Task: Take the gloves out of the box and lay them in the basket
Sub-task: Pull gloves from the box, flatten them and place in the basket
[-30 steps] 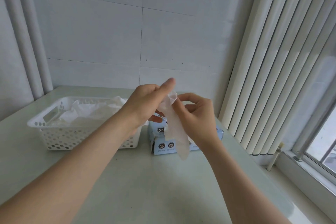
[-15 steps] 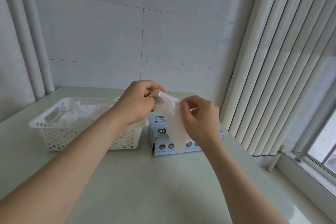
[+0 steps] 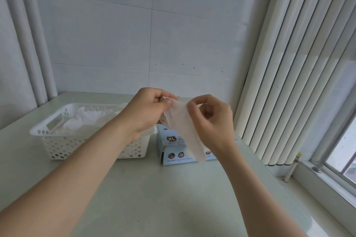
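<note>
A thin translucent white glove (image 3: 183, 123) hangs in the air between my two hands, above the light blue glove box (image 3: 173, 148) marked XL. My left hand (image 3: 148, 109) pinches the glove's upper left edge. My right hand (image 3: 210, 121) pinches its right edge, and the glove's lower end dangles in front of the box. The white perforated basket (image 3: 57, 142) stands left of the box with several white gloves (image 3: 84, 119) lying inside. My hands and the glove hide the box's top.
The pale green table (image 3: 154, 194) carries the basket and box. A white wall with vertical pipes (image 3: 28, 34) rises behind, vertical blinds (image 3: 298, 63) on the right. A window sill and window frame (image 3: 337, 169) lie at the lower right.
My hands have drawn apart along the glove's top edge, spreading it wider. The left hand's fingers have curled onto the glove. The hands sit a little lower than one second ago.
</note>
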Tool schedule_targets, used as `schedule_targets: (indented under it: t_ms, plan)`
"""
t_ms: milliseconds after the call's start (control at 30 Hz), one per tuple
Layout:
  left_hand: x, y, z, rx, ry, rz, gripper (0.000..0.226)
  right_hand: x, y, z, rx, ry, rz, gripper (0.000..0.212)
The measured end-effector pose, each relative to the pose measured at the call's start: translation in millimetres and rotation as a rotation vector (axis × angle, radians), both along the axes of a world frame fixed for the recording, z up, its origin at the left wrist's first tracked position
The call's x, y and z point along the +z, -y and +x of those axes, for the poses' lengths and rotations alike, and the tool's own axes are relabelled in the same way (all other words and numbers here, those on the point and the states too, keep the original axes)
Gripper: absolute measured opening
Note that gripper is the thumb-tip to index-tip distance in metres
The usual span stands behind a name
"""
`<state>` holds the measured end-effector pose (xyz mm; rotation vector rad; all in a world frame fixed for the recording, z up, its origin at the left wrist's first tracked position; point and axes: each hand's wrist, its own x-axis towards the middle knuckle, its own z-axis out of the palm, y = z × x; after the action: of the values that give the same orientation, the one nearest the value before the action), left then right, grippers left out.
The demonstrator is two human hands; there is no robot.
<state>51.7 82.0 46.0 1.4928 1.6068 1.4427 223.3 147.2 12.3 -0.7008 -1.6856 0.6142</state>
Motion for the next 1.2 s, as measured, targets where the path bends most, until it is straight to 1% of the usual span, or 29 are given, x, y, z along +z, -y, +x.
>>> schedule_targets:
  t_ms: [67, 167, 233, 300, 367, 433, 533, 567, 633, 667, 700, 800, 933, 1000, 1100, 1200]
  plan:
    - [1, 0, -1, 0.047, -0.003, 0.031, 0.03, 1, 0, 3, 0.014, 0.077, -0.035, 0.01]
    - [2, -2, -2, 0.114, 0.031, 0.058, 0.033, 1, -3, 7, -0.015, 0.189, -0.075, 0.016]
    - [2, -5, -2, 0.12, 0.024, 0.062, 0.033, 3, -3, 8, 0.046, 0.174, -0.142, 0.021]
    - [0, -7, -3, 0.129, -0.009, 0.089, 0.033, 4, -3, 9, 0.149, 0.102, -0.232, 0.021]
    - [-3, -8, -5, 0.118, -0.078, 0.135, 0.027, 5, -5, 10, 0.235, 0.031, -0.312, 0.02]
    - [-6, -9, -8, 0.128, -0.171, 0.179, 0.02, 4, -8, 10, 0.267, 0.005, -0.384, 0.022]
    - [-9, -10, -15, 0.243, -0.332, 0.263, 0.018, 2, -8, 11, 0.26, 0.111, -0.445, 0.03]
    - [-9, -10, -17, 0.272, -0.389, 0.292, 0.019, 2, -7, 12, 0.269, 0.15, -0.458, 0.027]
    - [-7, -9, -20, 0.295, -0.463, 0.314, 0.024, 3, -6, 14, 0.309, 0.196, -0.482, 0.014]
    - [-6, -8, -22, 0.294, -0.479, 0.304, 0.027, 3, -7, 15, 0.326, 0.217, -0.49, 0.012]
    - [-5, -8, -23, 0.289, -0.483, 0.284, 0.029, 2, -9, 16, 0.332, 0.235, -0.496, 0.015]
    - [-3, -8, -25, 0.247, -0.441, 0.216, 0.033, 2, -8, 16, 0.304, 0.245, -0.497, 0.021]
    - [-1, -5, -27, 0.156, -0.443, 0.177, 0.03, 3, -7, 16, 0.283, 0.235, -0.444, 0.013]
    - [0, -5, -31, 0.155, -0.439, 0.168, 0.032, 2, -9, 16, 0.275, 0.226, -0.424, 0.021]
    - [1, -5, -36, 0.194, -0.404, 0.215, 0.028, -2, -11, 14, 0.283, 0.125, -0.398, 0.026]
    - [3, -4, -40, 0.224, -0.413, 0.288, 0.016, -5, -11, 11, 0.314, 0.039, -0.35, 0.021]
